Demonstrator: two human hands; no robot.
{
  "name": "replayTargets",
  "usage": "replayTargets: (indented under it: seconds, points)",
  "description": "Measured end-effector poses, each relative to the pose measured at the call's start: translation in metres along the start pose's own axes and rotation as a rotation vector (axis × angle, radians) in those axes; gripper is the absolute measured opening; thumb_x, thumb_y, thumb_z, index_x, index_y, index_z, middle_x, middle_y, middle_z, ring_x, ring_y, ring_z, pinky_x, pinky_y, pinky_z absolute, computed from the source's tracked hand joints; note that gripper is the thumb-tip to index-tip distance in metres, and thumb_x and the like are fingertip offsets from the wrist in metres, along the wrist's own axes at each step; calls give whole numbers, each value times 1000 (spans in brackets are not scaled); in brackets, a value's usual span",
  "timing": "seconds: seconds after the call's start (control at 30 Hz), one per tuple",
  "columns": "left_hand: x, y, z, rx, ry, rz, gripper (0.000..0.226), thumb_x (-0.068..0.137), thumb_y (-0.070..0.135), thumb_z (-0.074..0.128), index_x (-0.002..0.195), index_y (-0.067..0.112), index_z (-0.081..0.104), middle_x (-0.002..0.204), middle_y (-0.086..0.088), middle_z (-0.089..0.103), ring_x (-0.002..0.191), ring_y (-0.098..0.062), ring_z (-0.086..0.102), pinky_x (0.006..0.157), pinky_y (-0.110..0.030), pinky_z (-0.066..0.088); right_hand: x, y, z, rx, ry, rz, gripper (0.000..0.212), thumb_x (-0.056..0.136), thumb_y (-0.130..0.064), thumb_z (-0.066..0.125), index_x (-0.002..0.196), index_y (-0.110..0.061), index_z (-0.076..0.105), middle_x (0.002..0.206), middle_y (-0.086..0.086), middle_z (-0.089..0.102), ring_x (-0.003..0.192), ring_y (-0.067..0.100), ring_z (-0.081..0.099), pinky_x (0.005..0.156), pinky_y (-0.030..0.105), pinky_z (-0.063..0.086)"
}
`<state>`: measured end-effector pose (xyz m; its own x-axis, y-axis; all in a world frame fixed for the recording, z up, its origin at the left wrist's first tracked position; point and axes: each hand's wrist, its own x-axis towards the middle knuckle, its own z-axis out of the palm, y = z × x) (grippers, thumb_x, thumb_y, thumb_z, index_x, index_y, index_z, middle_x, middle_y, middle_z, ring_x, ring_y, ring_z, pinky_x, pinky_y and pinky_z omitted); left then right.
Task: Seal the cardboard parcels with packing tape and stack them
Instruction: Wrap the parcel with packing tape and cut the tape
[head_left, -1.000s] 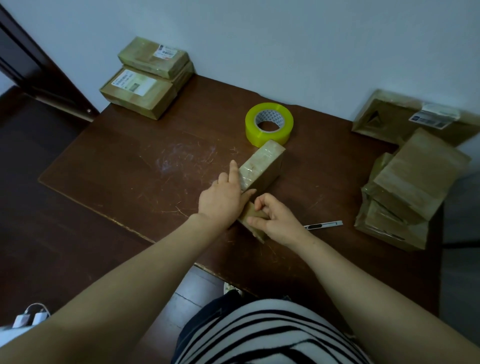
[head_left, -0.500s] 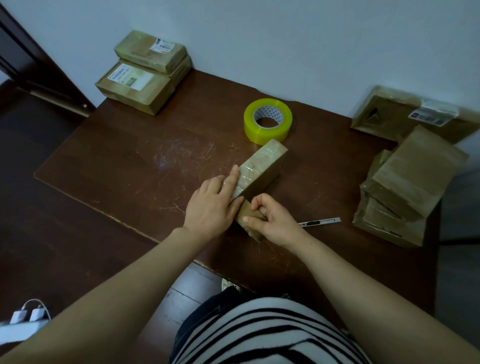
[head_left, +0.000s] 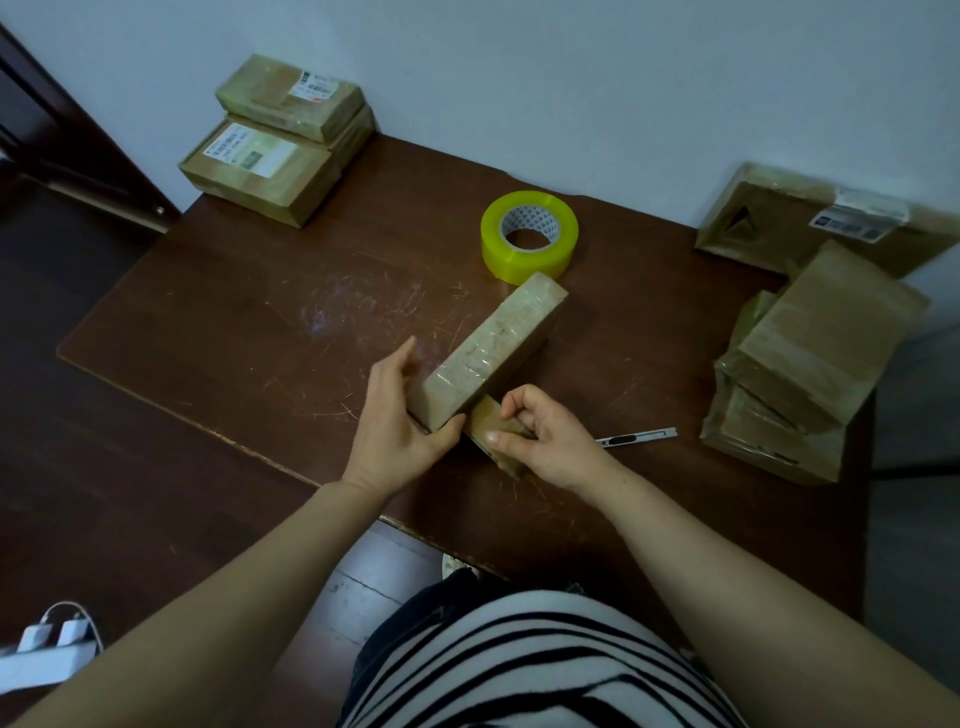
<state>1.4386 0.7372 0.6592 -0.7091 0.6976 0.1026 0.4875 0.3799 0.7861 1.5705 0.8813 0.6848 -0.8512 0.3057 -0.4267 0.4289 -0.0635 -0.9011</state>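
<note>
— Whereabouts of the parcel (head_left: 493, 358)?
— Near the middle of the desk (head_left: 234, 312), standing on one long narrow edge, wrapped in glossy tape. Far end just beside the yellow tape roll (head_left: 530, 236); touching or not, cannot tell.
— Held?
— Gripped at the near end by the left hand (head_left: 395, 415), thumb curled across the end face, fingers down the left side.
— And the right hand (head_left: 540, 431)?
— Pinching a brown flap (head_left: 483, 418) at the parcel's lower near corner between thumb and forefinger, other fingers curled in. Card or a tail of tape, cannot tell.
— Anything else on the desk?
— Just right of the right hand, lying flat, a slim utility knife (head_left: 636, 435). At the back left corner, a neat stack of labelled parcels (head_left: 280, 140). Along the right edge, a loose pile of parcels (head_left: 810, 364), tilted at odd angles, and behind that a flat labelled packet (head_left: 810, 218) leaning against the wall.
— Below the desk edge?
— A striped top (head_left: 519, 665) at the bottom of the view; white chargers (head_left: 47, 634) on the floor, lower left.
</note>
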Motion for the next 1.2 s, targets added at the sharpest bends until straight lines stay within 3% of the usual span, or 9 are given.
replayTargets:
  seconds: [0.1,0.27,0.47,0.57,0.73,0.83,0.93,1.1,1.2]
  points:
    - [-7,-4,1,-133,24,-149,76,67,22,86,131,18,45,113,13,52,104,3,53,85,-7,43,-2,1,1,-4,5,-1,24,90,-4,62,87,-19,43,87,19,56,80,26,53,82,55,49]
    - [4,-4,-6,-410,92,-298,44,70,30,81,109,28,61,106,4,65,97,-13,63,84,-30,54,-2,-24,-1,166,10,-110,20,89,-6,64,100,-19,55,79,4,67,66,20,63,60,31,54]
    - [34,-17,-7,-591,79,-737,62,88,36,66,141,12,45,137,-7,52,117,-18,56,98,-33,48,27,-47,0,142,-2,-35,43,91,-11,64,130,-19,48,111,4,69,103,14,65,92,24,50]
    - [43,-18,-4,-379,127,-666,66,93,23,51,151,13,22,154,-11,29,139,-23,32,115,-34,28,60,-55,10,124,35,71,39,95,-14,58,131,-4,50,128,14,60,115,19,58,99,28,44]
    - [19,-24,15,104,-312,-392,148,51,53,79,146,6,-24,158,-11,-18,145,-26,-15,119,-42,-4,89,-55,23,73,47,84,10,97,-18,55,104,-12,58,105,13,64,87,17,63,89,34,51]
    - [14,-29,24,239,-277,-289,156,51,46,90,143,3,-29,157,-15,-15,146,-29,-14,119,-39,-1,89,-52,25,-8,57,88,37,94,-27,60,126,-10,52,123,12,62,110,27,61,102,46,46]
    - [15,-33,21,165,-267,-252,154,51,31,91,144,9,-29,158,-11,-6,145,-24,-3,114,-30,4,71,-53,19,-152,74,-47,50,93,-26,61,140,-21,44,142,1,49,128,20,49,109,39,40]
    - [19,-31,18,223,-320,-201,153,51,33,91,144,8,-28,158,-10,-11,145,-23,-4,117,-33,3,11,-32,6,-245,77,26,24,90,-28,64,104,-48,65,108,-4,71,95,18,69,91,46,54]
    - [22,-31,17,264,-333,-203,153,51,37,91,145,7,-27,157,-12,-5,144,-26,-2,118,-37,5,-15,-14,8,-386,96,115,23,92,-39,59,114,-42,66,68,-6,72,59,5,68,78,32,57]
